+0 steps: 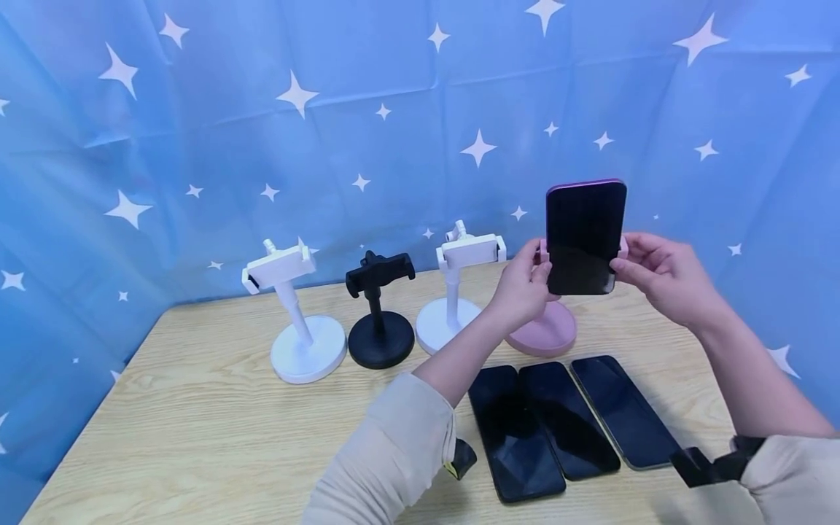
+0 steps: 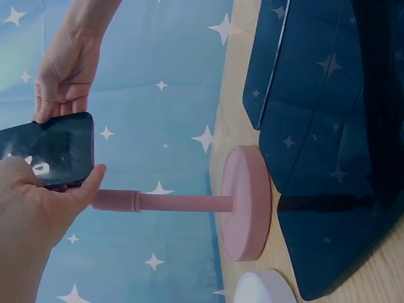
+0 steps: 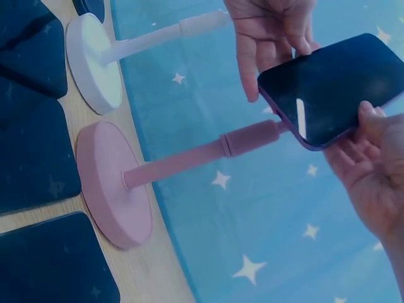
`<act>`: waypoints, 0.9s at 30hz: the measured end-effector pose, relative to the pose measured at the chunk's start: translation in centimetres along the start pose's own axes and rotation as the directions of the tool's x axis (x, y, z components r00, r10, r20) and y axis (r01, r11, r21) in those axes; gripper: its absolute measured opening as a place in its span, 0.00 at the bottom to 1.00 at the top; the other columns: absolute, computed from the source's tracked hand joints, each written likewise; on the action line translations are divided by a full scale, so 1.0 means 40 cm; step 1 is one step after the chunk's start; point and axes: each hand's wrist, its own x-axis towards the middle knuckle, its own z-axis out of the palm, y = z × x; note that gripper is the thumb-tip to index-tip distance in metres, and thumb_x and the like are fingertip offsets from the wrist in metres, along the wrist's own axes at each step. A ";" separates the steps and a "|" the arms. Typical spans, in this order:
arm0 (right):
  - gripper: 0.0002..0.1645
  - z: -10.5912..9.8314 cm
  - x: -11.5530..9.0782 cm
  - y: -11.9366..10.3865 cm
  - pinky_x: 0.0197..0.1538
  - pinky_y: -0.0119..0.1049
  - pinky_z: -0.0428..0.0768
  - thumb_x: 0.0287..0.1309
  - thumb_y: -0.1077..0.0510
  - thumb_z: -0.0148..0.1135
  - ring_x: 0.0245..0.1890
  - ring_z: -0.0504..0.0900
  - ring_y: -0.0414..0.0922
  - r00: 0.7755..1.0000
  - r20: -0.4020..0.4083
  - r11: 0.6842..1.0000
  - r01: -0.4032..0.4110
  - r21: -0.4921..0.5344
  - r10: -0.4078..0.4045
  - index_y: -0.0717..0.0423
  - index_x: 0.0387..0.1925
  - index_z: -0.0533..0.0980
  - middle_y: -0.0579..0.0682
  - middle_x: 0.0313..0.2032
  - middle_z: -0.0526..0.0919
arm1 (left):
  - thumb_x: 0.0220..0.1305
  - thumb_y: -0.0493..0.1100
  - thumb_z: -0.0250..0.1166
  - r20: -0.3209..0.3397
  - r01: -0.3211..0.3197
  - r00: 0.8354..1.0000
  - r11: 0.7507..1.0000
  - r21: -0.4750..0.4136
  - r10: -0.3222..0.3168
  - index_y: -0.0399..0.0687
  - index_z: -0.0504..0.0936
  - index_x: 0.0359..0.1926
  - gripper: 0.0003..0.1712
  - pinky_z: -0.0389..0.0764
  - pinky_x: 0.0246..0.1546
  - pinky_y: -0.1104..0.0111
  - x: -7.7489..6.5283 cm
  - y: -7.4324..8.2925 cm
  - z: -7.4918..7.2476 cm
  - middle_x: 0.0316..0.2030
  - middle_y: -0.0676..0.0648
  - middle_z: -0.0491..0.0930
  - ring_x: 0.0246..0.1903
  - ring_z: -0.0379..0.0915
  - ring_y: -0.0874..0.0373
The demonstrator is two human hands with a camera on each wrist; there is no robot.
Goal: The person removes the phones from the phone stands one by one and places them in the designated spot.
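A black-screened phone [image 1: 585, 226] with a purple edge stands upright at the top of the pink phone stand [image 1: 546, 332], between pink clamp arms that show at its sides. My left hand [image 1: 521, 288] grips the phone's lower left side by the clamp arm. On the opposite side my right hand [image 1: 676, 281] holds the phone's edge and the other arm, thumb in front. Both thumbs lie at the screen side in the right wrist view, where the pink post [image 3: 189, 164] runs up behind the phone. The phone hides most of the clamp.
Left of the pink stand are a white stand [image 1: 451, 321], a black stand [image 1: 380, 339] and another white stand [image 1: 308, 350]. In front lie three phones, a left one [image 1: 518, 437], a middle one [image 1: 569, 419] and a right one [image 1: 623, 412]. A star-patterned blue curtain [image 1: 367, 146] hangs behind.
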 end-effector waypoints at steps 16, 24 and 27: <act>0.19 0.034 -0.049 -0.085 0.22 0.18 0.69 0.42 0.81 0.57 0.18 0.76 0.32 0.951 -0.209 0.965 0.248 0.083 -0.227 0.63 0.35 0.80 0.42 0.26 0.82 | 0.67 0.33 0.45 0.171 -0.242 0.954 0.969 -0.043 0.246 0.42 0.63 0.59 0.19 0.77 0.34 0.75 -0.081 0.048 -0.078 0.45 0.42 0.70 0.38 0.75 0.61; 0.17 0.091 -0.072 -0.137 0.26 0.19 0.72 0.46 0.68 0.64 0.23 0.79 0.35 0.905 -0.094 0.862 0.424 0.277 -0.415 0.72 0.40 0.76 0.47 0.30 0.83 | 0.63 0.27 0.47 0.236 -0.344 0.902 0.931 -0.119 0.363 0.33 0.64 0.53 0.16 0.79 0.32 0.70 -0.188 0.071 -0.155 0.41 0.36 0.70 0.32 0.76 0.53; 0.17 0.125 -0.072 -0.143 0.29 0.21 0.74 0.46 0.71 0.63 0.25 0.79 0.37 0.884 -0.053 0.789 0.441 0.428 -0.465 0.77 0.40 0.74 0.52 0.31 0.81 | 0.62 0.24 0.48 0.233 -0.389 0.882 0.912 -0.133 0.410 0.31 0.65 0.49 0.14 0.80 0.32 0.68 -0.231 0.071 -0.186 0.38 0.35 0.70 0.32 0.76 0.50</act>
